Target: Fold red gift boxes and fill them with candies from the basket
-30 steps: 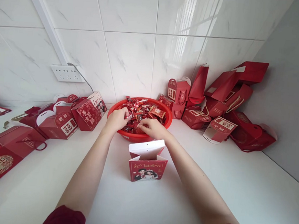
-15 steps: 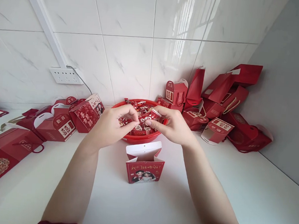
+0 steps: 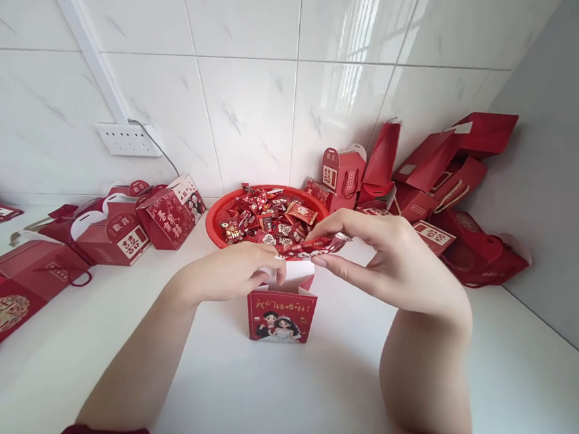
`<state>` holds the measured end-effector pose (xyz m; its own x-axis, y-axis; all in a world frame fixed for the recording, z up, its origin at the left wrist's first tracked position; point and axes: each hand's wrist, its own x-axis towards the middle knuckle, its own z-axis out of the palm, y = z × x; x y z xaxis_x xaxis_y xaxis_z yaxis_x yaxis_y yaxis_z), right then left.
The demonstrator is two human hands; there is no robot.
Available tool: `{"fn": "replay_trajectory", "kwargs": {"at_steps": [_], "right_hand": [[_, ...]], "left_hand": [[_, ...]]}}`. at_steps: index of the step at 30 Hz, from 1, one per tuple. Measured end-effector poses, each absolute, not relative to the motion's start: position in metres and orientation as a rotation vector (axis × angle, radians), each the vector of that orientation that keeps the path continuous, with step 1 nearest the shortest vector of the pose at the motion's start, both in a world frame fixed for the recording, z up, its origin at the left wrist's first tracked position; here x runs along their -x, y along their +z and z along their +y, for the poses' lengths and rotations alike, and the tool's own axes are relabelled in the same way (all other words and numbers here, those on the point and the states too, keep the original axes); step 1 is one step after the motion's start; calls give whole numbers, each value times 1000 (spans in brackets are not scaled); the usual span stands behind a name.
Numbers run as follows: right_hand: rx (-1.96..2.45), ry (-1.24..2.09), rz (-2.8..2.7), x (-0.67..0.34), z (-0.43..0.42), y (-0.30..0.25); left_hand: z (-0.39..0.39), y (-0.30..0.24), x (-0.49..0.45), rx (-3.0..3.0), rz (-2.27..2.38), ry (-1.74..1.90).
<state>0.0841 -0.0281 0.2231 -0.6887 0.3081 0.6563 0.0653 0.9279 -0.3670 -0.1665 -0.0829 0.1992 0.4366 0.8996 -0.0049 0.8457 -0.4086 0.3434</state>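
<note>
A red paper candy box [image 3: 281,320] with a cartoon bride and groom stands upright on the white table, its top open. At its left rim, my left hand [image 3: 232,273] has curled fingers on the upright back flap; the fingertips are partly hidden. My right hand [image 3: 386,258] pinches a wrapped candy [image 3: 324,248] in red and white foil between thumb and fingers, above the right side of the opening. Just behind is a red plastic basket [image 3: 213,221] with many wrapped candies [image 3: 269,215] in it.
Red gift boxes [image 3: 117,240] stand and lie along the left side. More red boxes [image 3: 430,174] are piled at the right against the grey panel. A white socket strip [image 3: 129,140] with a cable is on the tiled wall [image 3: 247,120].
Both hands have come back from over the basket to the box. The right hand now carries the candy over the opening; the left hand has lowered to the box's rim.
</note>
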Motion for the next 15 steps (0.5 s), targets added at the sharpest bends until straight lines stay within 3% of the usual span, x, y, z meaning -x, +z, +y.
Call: {"fn": "replay_trajectory", "kwargs": {"at_steps": [15], "right_hand": [[257,312,-2409,-97,-44,229]], "left_hand": [[-121,218,135,-2465,1297,92]]}}
